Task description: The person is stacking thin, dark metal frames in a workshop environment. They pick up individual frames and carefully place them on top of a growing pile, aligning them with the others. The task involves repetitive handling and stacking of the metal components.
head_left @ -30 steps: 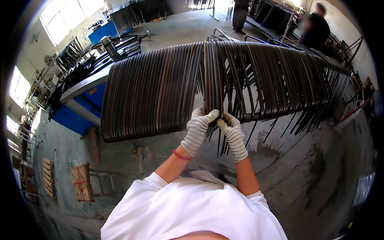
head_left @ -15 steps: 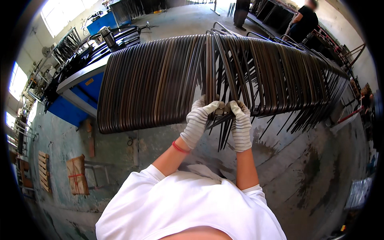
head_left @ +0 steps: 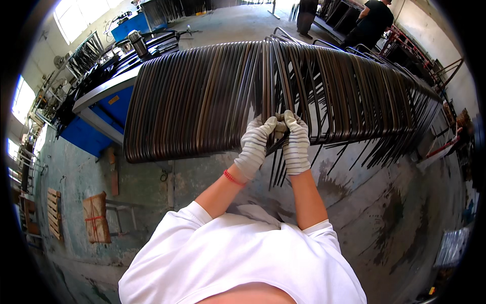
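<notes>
A long row of dark bent metal tubes (head_left: 192, 101) hangs side by side in front of me, with rounded lower corners. At a gap near the middle, both my hands, in white striped gloves, meet at the tubes' lower ends. My left hand (head_left: 256, 142) is closed round the tubes left of the gap, its thumb pointing right. Close beside it, my right hand (head_left: 296, 144) is closed at a tube slanting down from the top, thumb up. The fingertips of both are partly hidden behind the tubes. Straight tube ends stick out below my hands.
To the left stands a blue workbench (head_left: 109, 111) with a metal edge and a motor-like cylinder (head_left: 137, 43) on top. A tied brown bundle (head_left: 96, 218) and a wooden pallet (head_left: 53, 214) are on the left. Another person (head_left: 374, 23) is at the far right.
Both hands have moved up a little and closer together at the gap, with the right thumb now raised against a tube. The person at the back has bent or shifted left.
</notes>
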{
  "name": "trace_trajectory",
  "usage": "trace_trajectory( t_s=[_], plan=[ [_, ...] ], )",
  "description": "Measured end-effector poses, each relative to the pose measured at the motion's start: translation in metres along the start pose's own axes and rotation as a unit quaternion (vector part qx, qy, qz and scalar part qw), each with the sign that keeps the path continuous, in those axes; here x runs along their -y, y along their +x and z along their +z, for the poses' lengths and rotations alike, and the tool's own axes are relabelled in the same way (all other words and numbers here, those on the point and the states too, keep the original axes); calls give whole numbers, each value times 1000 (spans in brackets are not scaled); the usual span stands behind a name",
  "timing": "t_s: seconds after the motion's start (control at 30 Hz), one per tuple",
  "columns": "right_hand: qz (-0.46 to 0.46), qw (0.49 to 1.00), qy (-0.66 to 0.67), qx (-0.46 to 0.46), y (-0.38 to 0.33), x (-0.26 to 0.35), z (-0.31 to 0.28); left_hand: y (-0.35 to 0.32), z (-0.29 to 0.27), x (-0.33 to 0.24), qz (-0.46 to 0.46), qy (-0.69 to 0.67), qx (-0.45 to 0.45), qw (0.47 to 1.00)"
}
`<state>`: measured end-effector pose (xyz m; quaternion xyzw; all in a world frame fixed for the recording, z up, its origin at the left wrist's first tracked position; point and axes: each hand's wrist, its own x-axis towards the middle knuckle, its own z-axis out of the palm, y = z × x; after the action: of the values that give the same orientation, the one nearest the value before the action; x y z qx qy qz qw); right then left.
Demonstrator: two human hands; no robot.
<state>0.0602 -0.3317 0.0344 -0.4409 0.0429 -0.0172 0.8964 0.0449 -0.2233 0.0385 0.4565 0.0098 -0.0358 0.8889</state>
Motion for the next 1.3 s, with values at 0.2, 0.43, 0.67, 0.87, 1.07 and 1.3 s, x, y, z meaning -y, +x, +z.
trace_trajectory(
  t_s=[0.2,0.43,0.67,0.87,1.07,1.3],
  plan=[
    [-44,997,-28,-56,1,-17,-24,-3,8,-2,-5,-15,-19,1000],
    [-6,999,-34,11,-4,-12,-25,-3,2,-1,-34,-25,-22,999],
    [6,991,-122,54,-1,-15,-30,4,-8,-1,-81,-77,2,994],
    [-22,929,-352,115,-12,-10,-37,-10,-15,-6,-74,-88,25,993],
    [-18,917,-389,87,-7,-7,-51,-12,-10,3,-52,-9,-22,998],
    [-77,929,-353,81,9,-21,-64,0,-29,33,85,109,-28,990]
  ],
)
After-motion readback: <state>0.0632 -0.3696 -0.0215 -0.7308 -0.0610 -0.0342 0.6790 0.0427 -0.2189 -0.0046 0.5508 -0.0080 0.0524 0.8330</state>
